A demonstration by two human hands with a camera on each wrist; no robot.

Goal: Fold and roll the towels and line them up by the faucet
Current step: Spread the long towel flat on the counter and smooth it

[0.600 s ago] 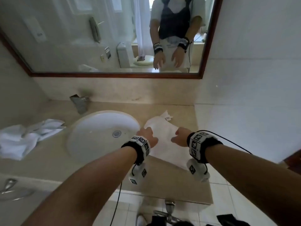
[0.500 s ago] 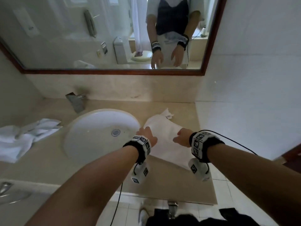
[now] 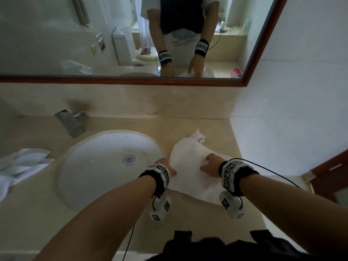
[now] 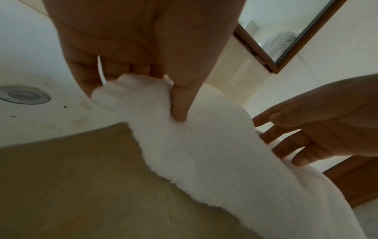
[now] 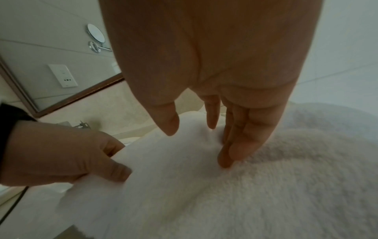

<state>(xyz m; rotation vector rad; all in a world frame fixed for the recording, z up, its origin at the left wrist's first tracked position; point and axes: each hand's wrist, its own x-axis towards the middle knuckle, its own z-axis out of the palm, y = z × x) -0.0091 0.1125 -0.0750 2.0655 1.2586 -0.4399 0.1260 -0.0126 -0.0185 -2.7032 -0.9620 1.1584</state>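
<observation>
- Two hands on one white towel (image 3: 190, 166), spread on the bench (image 3: 188, 127) right of the sink (image 3: 98, 166).
- My left hand (image 4: 131, 53): grip pinching the towel's left edge.
- My right hand (image 5: 220, 77): grip wide, fingers straight, pressing the towel flat.
- Faucet (image 3: 70, 122): behind the sink.

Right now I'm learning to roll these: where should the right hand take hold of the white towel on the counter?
Probably the towel's right edge, from its open right side, level with the left hand's pinch on the sink-side edge. The right hand rests flat mid-cloth; matching edge grips would likely keep the fold straight.
</observation>
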